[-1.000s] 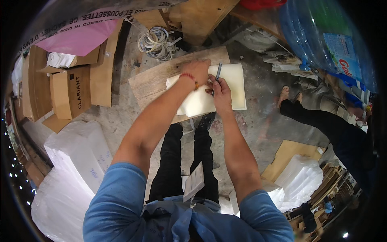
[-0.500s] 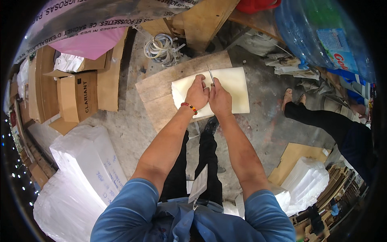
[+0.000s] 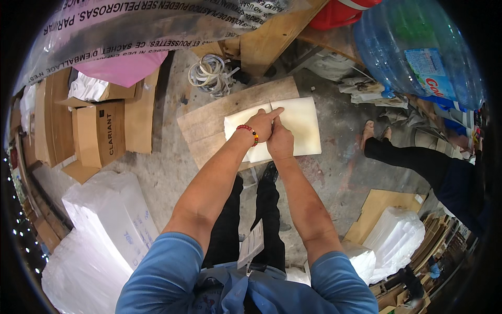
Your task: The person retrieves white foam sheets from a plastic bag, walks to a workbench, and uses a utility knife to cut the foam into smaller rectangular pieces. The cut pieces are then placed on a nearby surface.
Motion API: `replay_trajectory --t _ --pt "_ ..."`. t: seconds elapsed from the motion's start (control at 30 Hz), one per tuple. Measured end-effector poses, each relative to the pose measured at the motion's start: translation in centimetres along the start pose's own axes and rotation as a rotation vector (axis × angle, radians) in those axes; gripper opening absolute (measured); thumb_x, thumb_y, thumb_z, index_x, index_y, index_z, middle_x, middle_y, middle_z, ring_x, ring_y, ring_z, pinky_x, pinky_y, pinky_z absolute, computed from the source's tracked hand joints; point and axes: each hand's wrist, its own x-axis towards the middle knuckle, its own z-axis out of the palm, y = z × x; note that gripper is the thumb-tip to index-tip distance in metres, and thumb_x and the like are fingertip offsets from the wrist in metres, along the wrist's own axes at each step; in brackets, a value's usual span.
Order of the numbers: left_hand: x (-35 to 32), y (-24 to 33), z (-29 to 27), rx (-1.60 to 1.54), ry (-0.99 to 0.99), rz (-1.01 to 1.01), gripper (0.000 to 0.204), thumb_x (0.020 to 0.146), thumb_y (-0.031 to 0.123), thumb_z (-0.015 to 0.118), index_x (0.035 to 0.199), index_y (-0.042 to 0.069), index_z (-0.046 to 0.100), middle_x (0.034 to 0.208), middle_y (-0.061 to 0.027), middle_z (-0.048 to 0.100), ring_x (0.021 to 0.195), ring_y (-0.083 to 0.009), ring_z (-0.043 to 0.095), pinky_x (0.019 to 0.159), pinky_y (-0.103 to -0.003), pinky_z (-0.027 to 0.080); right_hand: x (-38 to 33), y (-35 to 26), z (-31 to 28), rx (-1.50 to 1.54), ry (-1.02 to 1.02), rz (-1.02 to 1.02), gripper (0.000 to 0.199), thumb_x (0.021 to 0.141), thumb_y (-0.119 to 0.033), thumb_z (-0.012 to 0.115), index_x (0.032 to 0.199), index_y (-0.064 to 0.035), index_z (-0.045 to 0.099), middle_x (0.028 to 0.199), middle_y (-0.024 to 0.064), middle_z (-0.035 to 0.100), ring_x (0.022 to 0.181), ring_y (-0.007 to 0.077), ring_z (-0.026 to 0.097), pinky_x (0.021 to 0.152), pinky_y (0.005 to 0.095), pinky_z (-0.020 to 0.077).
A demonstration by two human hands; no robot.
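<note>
A pale cream slab [image 3: 303, 128], soft-looking with a ragged left edge, lies on a brown wooden board [image 3: 204, 125] in front of me. My left hand [image 3: 260, 125], wearing a beaded bracelet [image 3: 254, 135], rests on the slab's left half. Its index finger stretches to the right, across the tip of my right hand; the other fingers are partly hidden. My right hand [image 3: 281, 140] lies beside it, closed round a narrow knife [image 3: 271, 105]. Only a short piece of blade shows beyond the fingers, and the handle is covered.
Coiled pale straps [image 3: 208, 74] lie beyond the board. Cardboard boxes [image 3: 99, 133] and white wrapped bundles [image 3: 104, 209] stand on the left. A large blue water bottle [image 3: 413, 42] is at upper right. Another person's leg [image 3: 408, 157] reaches in from the right.
My left index finger has extended rightward over the right hand. My right hand has drawn slightly nearer to me, and less of the blade shows. The slab seems turned a little.
</note>
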Motion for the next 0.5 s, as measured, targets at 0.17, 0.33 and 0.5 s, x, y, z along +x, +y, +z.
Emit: replay_trajectory --t 0.17,0.33,0.5 --pt "1.0 -0.4 -0.6 0.01 -0.083 -0.022 0.082 0.082 -0.002 0.052 0.152 0.029 0.024 0.115 -0.0215 0.052 0.102 -0.0345 0.059 0.09 -0.037 0.047 0.4 -0.8 -0.1 -0.023 -0.08 0.074 0.046 0.086 -0.019 0.058 0.126 0.0003 0.048 0.078 0.0207 0.067 0.073 0.0387 0.066 0.067 0.0478 0.0534" --pt "1.6 -1.0 -0.7 -0.016 -0.106 -0.017 0.082 0.082 -0.003 0.051 0.152 0.029 0.024 0.114 -0.0218 0.053 0.103 -0.0349 0.058 0.09 -0.037 0.047 1.1 -0.9 -0.4 -0.044 -0.097 0.037 0.027 0.089 -0.02 0.054 0.108 -0.0018 0.052 0.08 0.0197 0.066 0.075 0.0391 0.066 0.068 0.0485 0.0537" --pt "1.6 -0.6 -0.8 -0.014 -0.123 -0.046 0.083 0.082 -0.003 0.05 0.152 0.03 0.022 0.117 -0.0222 0.051 0.103 -0.0336 0.059 0.089 -0.037 0.048 1.3 -0.3 -0.2 -0.016 -0.131 0.04 0.045 0.086 -0.016 0.055 0.128 0.0007 0.048 0.082 0.0233 0.066 0.076 0.0404 0.065 0.067 0.0487 0.0518"
